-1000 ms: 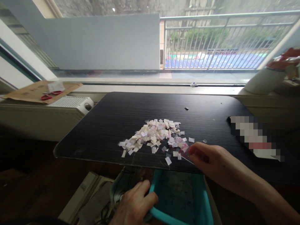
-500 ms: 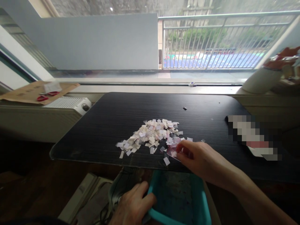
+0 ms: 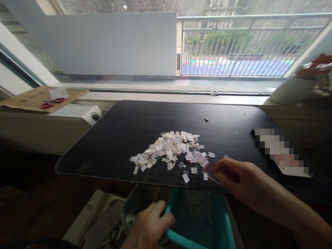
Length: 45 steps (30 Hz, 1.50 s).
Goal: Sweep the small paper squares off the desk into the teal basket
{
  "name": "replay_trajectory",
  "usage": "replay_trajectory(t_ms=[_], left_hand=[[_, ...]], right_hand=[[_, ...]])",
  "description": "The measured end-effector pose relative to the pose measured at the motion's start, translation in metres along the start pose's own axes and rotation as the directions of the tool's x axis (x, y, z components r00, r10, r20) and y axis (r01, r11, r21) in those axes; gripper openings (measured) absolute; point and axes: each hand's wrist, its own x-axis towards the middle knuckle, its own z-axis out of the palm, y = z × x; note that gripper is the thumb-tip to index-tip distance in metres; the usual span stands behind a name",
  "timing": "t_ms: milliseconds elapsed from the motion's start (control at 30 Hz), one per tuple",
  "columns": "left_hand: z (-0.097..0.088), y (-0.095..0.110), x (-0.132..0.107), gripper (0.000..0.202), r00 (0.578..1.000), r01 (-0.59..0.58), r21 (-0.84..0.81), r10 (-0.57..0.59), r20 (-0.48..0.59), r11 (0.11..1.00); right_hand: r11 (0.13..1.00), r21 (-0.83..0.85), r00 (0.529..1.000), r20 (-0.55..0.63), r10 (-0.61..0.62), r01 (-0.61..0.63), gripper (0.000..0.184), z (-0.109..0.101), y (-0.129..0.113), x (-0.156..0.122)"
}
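Note:
A heap of small white and pink paper scraps (image 3: 171,150) lies on a black table (image 3: 124,135). My right hand (image 3: 237,180) is closed on a thin clear card (image 3: 211,172), its edge resting on the table just right of the heap's near end. Below the table's front edge my left hand (image 3: 150,226) grips the rim of a teal bin (image 3: 199,221), held under the edge. A few loose scraps (image 3: 186,177) lie near the front edge.
A blurred flat object (image 3: 282,152) lies at the table's right side. On the left, a white radiator (image 3: 75,112) bears a brown envelope with red scissors (image 3: 53,102). A white pot (image 3: 293,90) stands on the sill at right. Window and railing lie beyond.
My right hand with the card pushed left into the scraps half a second ago, then drew back right toward the front edge. My left hand and the bin stayed put.

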Motion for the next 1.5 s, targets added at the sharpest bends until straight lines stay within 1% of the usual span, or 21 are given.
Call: replay_trajectory(t_ms=[100,167,233,300,400,500,633,700,800,867,900,1000,1067,1167,1233,1367,1433,1500], left_hand=[[0.001,-0.001,0.001,0.021,1.000,-0.017,0.015,0.016,0.009,1.000],[0.001,-0.002,0.000,0.021,1.000,-0.010,0.026,0.010,0.028,1.000],[0.000,-0.002,-0.002,0.019,0.999,-0.002,0.029,0.001,0.040,1.000],[-0.002,-0.001,-0.004,0.018,0.999,0.000,0.019,-0.001,0.041,1.000],[-0.003,0.000,-0.006,0.018,0.999,0.018,0.004,-0.018,0.034,1.000],[-0.002,0.000,-0.004,0.021,0.999,0.023,0.003,-0.023,0.030,1.000],[-0.002,0.000,0.001,0.025,1.000,0.012,0.021,-0.012,0.023,1.000],[-0.004,0.002,0.002,0.025,0.999,0.032,0.026,-0.033,0.040,0.999],[-0.010,0.006,0.002,0.024,0.992,0.085,0.028,-0.087,0.093,0.996],[-0.012,0.008,0.002,0.024,0.988,0.100,0.032,-0.103,0.116,0.994],[-0.013,0.008,0.002,0.024,0.987,0.100,0.035,-0.103,0.122,0.994],[-0.013,0.008,0.003,0.021,0.989,0.087,0.033,-0.090,0.119,0.996],[-0.013,0.007,0.002,0.021,0.991,0.082,0.030,-0.084,0.106,0.996],[-0.013,0.008,0.001,0.022,0.991,0.089,0.026,-0.091,0.099,0.996],[-0.013,0.009,0.000,0.023,0.992,0.089,0.011,-0.090,0.090,0.996],[-0.011,0.009,-0.002,0.021,0.996,0.053,-0.021,-0.051,0.076,0.998],[-0.009,0.008,-0.001,0.020,0.998,0.029,-0.025,-0.027,0.057,0.999],[-0.008,0.007,-0.002,0.020,0.999,0.020,-0.031,-0.019,0.041,0.999]], right_hand=[[0.998,0.047,0.999,-0.009,-0.034,0.034,0.020,0.005,-0.012,0.004],[0.997,0.053,0.998,0.014,-0.061,0.060,0.020,0.010,-0.019,0.007],[0.997,0.035,0.996,0.047,-0.069,0.068,0.020,0.014,-0.022,0.008],[0.999,0.018,0.996,0.074,-0.048,0.046,0.021,0.014,-0.019,0.007],[1.000,0.030,0.994,0.105,0.003,-0.006,0.023,0.011,-0.007,0.000],[0.998,0.059,0.995,0.097,0.032,-0.038,0.022,0.008,0.002,-0.006],[0.996,0.073,0.993,0.107,0.045,-0.053,0.020,0.005,0.006,-0.012],[0.996,0.059,0.992,0.110,0.064,-0.070,0.021,0.002,0.009,-0.014],[0.995,0.037,0.994,0.067,0.091,-0.093,0.021,-0.001,0.014,-0.017],[0.996,0.027,0.996,0.037,0.087,-0.088,0.019,-0.002,0.016,-0.018],[0.997,0.021,0.996,0.041,0.078,-0.079,0.018,-0.002,0.016,-0.019],[0.999,0.010,0.993,0.116,0.037,-0.038,0.018,-0.003,0.015,-0.021],[0.999,0.014,0.990,0.137,0.030,-0.032,0.018,-0.004,0.016,-0.023],[0.998,0.006,0.996,0.055,0.064,-0.065,0.017,-0.004,0.019,-0.025],[0.998,0.003,0.997,0.042,0.059,-0.059,0.016,-0.004,0.018,-0.027],[0.999,0.005,0.986,0.165,-0.034,0.033,0.018,-0.002,0.012,-0.029],[0.999,-0.003,0.991,0.126,-0.043,0.043,0.016,-0.002,0.008,-0.026],[0.999,-0.019,0.999,0.021,-0.037,0.037,0.014,-0.002,0.005,-0.020]])
